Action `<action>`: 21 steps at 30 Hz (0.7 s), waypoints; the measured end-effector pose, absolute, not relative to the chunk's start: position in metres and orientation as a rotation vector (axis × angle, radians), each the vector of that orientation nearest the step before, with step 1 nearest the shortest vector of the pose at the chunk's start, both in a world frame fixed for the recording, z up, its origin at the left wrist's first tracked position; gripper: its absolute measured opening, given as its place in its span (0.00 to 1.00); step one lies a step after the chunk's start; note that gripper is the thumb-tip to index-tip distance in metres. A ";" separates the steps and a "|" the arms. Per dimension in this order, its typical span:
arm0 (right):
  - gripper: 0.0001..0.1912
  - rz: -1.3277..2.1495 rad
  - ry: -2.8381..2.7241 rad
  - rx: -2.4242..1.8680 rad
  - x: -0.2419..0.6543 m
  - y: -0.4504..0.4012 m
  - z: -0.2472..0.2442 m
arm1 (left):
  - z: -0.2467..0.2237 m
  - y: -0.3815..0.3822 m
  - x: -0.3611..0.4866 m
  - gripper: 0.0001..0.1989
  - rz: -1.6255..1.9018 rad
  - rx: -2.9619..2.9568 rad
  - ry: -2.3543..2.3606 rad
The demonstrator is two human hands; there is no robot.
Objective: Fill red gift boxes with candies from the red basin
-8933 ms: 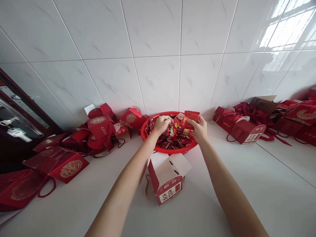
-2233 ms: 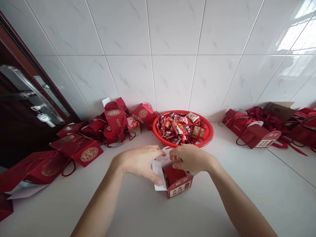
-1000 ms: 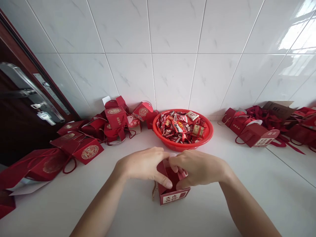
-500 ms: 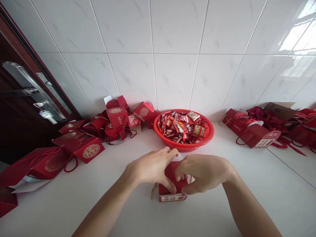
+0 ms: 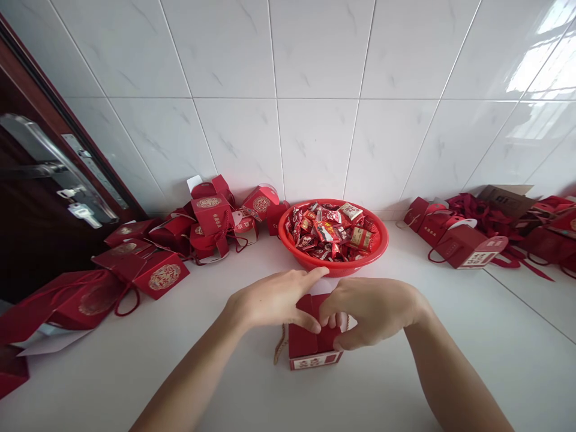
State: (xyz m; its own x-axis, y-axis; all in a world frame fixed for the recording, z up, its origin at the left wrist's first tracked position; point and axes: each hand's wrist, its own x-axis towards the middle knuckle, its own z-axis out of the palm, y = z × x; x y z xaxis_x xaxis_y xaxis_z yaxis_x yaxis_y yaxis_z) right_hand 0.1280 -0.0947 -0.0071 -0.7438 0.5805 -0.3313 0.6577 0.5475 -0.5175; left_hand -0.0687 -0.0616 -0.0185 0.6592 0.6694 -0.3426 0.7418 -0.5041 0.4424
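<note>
A small red gift box stands on the white counter below the basket, its white label panel facing me. Its top panels lie folded in, with a seam between them. A twisted tan rope handle hangs from the left side. My left hand hovers over the left of the box, index finger and thumb stretched apart, holding nothing. Curled over the right top edge is my right hand, with its thumb at the near right corner. It partly hides the far right side.
A red plastic basket full of wrapped sweets stands against the tiled wall. Red gift boxes are piled at the left, and more boxes with ribbon lie at the right. A dark door with keys is at far left.
My left hand has lifted slightly off the box top, its index finger now stretched out. My right hand stays at the box's right side. The top panels show more fully.
</note>
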 end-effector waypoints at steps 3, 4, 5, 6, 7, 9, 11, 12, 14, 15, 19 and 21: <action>0.14 -0.933 2.667 1.093 0.130 -0.094 -0.008 | -0.021 -0.060 -0.066 0.40 -0.180 2.334 1.113; 0.14 -0.911 2.666 1.108 0.131 -0.094 -0.008 | -0.022 -0.060 -0.065 0.39 -0.183 2.343 1.120; 0.12 -0.886 2.655 1.132 0.132 -0.093 -0.008 | -0.023 -0.059 -0.064 0.37 -0.190 2.353 1.126; 0.11 -0.852 2.638 1.167 0.132 -0.091 -0.009 | -0.024 -0.059 -0.063 0.34 -0.198 2.368 1.131; 0.09 -0.806 2.615 1.220 0.133 -0.090 -0.010 | -0.025 -0.059 -0.063 0.32 -0.208 2.384 1.136; 0.09 -0.672 2.547 1.364 0.134 -0.085 -0.014 | -0.026 -0.059 -0.061 0.28 -0.227 2.424 1.146; 0.11 -0.526 2.463 1.473 0.133 -0.079 -0.018 | -0.026 -0.060 -0.060 0.26 -0.238 2.474 1.143; 0.12 -0.487 2.428 1.493 0.132 -0.077 -0.020 | -0.026 -0.061 -0.060 0.25 -0.243 2.500 1.135; 0.14 -0.491 2.378 1.473 0.128 -0.072 -0.024 | -0.025 -0.062 -0.058 0.22 -0.271 2.545 1.115; 0.15 -0.507 2.364 1.453 0.126 -0.070 -0.026 | -0.024 -0.063 -0.058 0.20 -0.292 2.559 1.110; 0.13 -0.503 2.337 1.432 0.118 -0.064 -0.031 | -0.023 -0.065 -0.058 0.14 -0.336 2.554 1.109; 0.13 -0.512 2.358 1.442 0.117 -0.062 -0.034 | -0.022 -0.065 -0.061 0.14 -0.303 2.519 1.082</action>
State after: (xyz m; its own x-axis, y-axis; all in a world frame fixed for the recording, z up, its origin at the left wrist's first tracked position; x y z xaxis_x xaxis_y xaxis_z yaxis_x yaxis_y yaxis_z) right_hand 0.1169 -0.0621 -0.0342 -0.4336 0.7781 -0.4544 0.8965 0.4233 -0.1306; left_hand -0.0609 -0.0650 -0.0217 0.6802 0.6493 -0.3401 0.7315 -0.6309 0.2585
